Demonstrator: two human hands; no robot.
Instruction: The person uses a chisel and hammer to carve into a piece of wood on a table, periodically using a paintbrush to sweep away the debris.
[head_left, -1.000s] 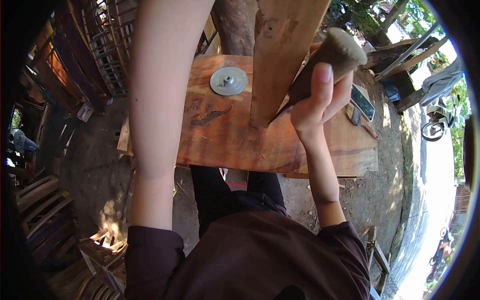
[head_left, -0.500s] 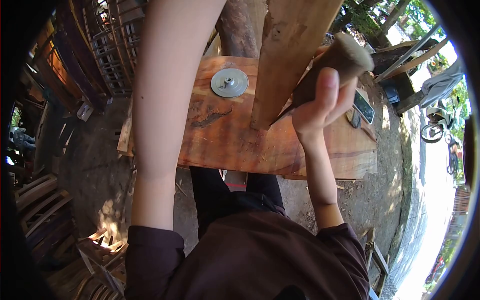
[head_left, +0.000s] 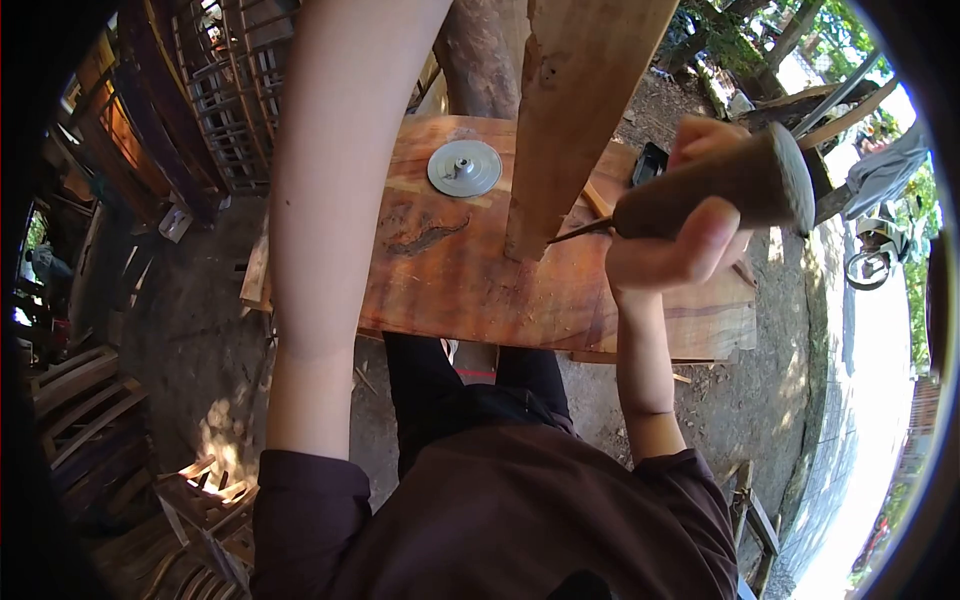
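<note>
My right hand [head_left: 690,250] is closed around the thick, round wooden handle [head_left: 700,190] of a pointed tool, its fingers partly hidden behind it. A thin dark metal shank [head_left: 582,231] runs from the handle toward the lower end of a long wooden board [head_left: 575,110]. The tip is at the board's right edge; whether it touches cannot be told. That board slants up out of view, its lower end over the wooden tabletop [head_left: 470,290]. My left arm [head_left: 320,200] stretches forward along the left side, and its hand is beyond the top edge.
A grey metal disc [head_left: 464,180] lies on the tabletop left of the board. Behind the tool are a dark object [head_left: 650,163] and an orange-brown stick [head_left: 597,200]. A log [head_left: 478,60] stands behind the table. Wooden frames [head_left: 225,90] and slatted pieces [head_left: 85,410] crowd the left.
My right hand has tipped the tool's handle down and to the right, so the shank lies flatter and its tip is slightly right. The board and left arm have barely moved.
</note>
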